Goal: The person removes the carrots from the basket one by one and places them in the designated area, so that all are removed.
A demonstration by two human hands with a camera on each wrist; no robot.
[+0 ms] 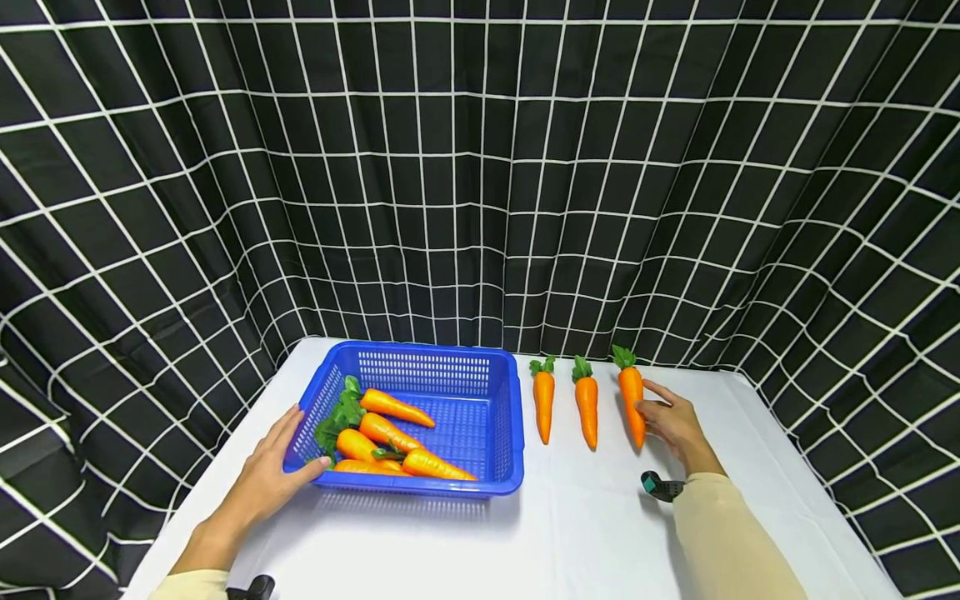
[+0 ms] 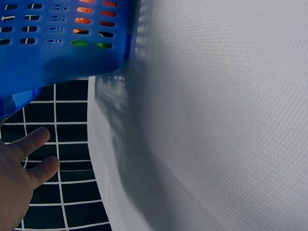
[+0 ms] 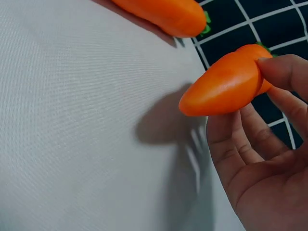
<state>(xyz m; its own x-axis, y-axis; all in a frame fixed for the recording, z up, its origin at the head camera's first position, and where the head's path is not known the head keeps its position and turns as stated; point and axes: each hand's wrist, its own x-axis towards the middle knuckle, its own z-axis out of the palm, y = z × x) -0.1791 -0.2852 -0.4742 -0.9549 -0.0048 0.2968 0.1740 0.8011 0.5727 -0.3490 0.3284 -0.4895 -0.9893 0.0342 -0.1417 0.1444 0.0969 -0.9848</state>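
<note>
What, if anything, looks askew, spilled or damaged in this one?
Nothing stands out. The blue basket sits upright, the basket carrots look whole where visible, and two loose carrots lie neatly side by side on the white tabletop; the right hand holds a third carrot.

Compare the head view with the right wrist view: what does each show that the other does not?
Only the head view shows the left hand and the blue basket with loose carrots inside.

Only the right wrist view shows the palm side of the right hand.

Both show that hand holding one carrot, a neighboring carrot, the white tabletop and the black gridded cloth.
</note>
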